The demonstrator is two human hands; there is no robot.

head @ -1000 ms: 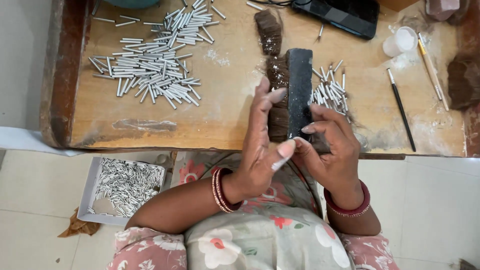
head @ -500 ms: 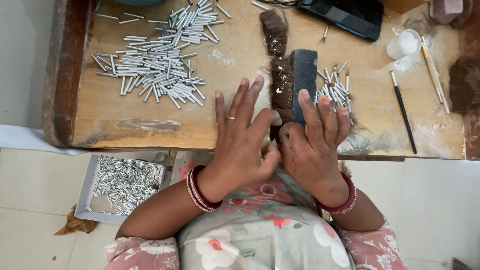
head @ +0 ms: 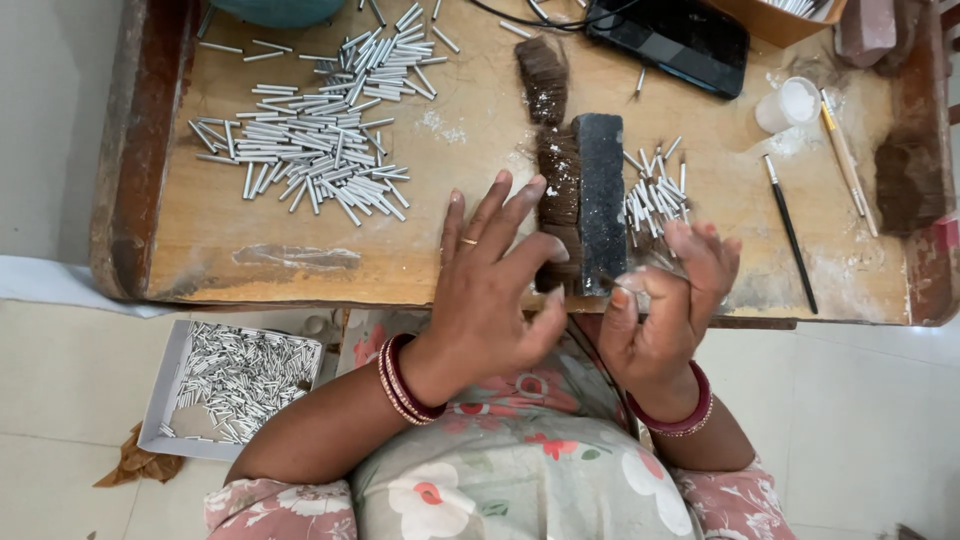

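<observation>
Overhead view of a seated person at a wooden worktop [head: 300,260]. The left hand [head: 490,300] hovers just off the near edge with fingers spread wide and grips nothing; its fingertips lie near a row of brown bristle tufts [head: 560,195] laid against a dark block [head: 600,200]. The right hand [head: 665,300] is raised beside it, thumb and forefinger closing to a pinch; something small and pale, possibly a metal tube or a wisp of bristle, seems to sit in that grip, though motion blur makes this uncertain. A small cluster of short metal tubes [head: 655,195] lies just right of the block, within reach of the right hand; a far larger heap of tubes [head: 310,150] lies on the left part of the worktop, and a white box of tubes [head: 235,385] stands on the floor below.

The step in hand appears to be the gathering of a tuft and its pairing with a tube. The following move would call for a fine pinch and both hands brought close together. A thin black brush [head: 790,235], a small white cup [head: 790,103] and a dark phone [head: 670,40] lie further off.
</observation>
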